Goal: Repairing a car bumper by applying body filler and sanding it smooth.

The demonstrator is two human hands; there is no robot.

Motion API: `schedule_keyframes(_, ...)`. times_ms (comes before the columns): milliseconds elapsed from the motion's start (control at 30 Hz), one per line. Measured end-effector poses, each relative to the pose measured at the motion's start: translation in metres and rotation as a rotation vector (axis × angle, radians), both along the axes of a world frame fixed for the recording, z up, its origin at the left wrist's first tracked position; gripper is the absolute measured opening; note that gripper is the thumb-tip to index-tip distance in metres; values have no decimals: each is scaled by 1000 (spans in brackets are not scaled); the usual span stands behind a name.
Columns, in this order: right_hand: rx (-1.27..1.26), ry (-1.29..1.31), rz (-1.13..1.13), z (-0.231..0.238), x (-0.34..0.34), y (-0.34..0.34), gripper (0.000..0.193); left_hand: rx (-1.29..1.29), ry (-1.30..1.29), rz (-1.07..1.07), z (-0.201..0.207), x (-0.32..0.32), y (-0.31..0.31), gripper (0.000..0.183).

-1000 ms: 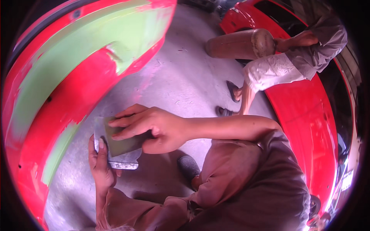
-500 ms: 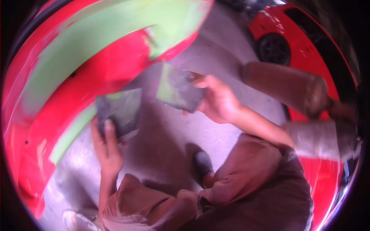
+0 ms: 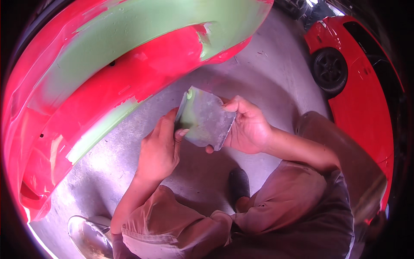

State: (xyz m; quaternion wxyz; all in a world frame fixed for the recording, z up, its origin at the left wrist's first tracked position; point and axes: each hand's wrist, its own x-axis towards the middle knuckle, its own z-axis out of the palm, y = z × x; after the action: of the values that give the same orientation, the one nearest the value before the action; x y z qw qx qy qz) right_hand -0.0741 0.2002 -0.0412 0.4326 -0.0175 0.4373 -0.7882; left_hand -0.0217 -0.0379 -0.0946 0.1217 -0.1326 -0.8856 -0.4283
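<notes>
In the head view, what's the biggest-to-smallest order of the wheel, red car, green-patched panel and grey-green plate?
1. Green-patched panel
2. Red car
3. Grey-green plate, helped by being nearer
4. Wheel

No legible text. Small pale marking (image 3: pixel 362 46) on dark window strip (image 3: pixel 374 58) of red car (image 3: pixel 360 112), beyond right hand (image 3: pixel 249 127); too small to read.

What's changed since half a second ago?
Left hand and right hand came together; the thin plate now shows edge-on beside the smeared plate. The brown cylinder moved away from the black wheel. Both grips held; the red panel looks unchanged.
</notes>
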Motion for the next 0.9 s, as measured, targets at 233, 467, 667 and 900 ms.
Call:
schedule_keyframes(233, 320, 767, -343, 10, -32, 11, 49, -50, -290, -51, -42, 14, -25, 33)
schedule_keyframes(467, 1746, 2246, -581, 3, -78, 2, 69, 46, -530, -13, -84, 44, -23, 35)
schedule_keyframes(667, 1918, 2530, -729, -4, -115, 9, 71, 64, -719, 7, -83, 53, -25, 35)
schedule_keyframes(900, 1897, 2638, -865, -8, -139, 14, 68, 34, -813, 12, -91, 54, -27, 36)
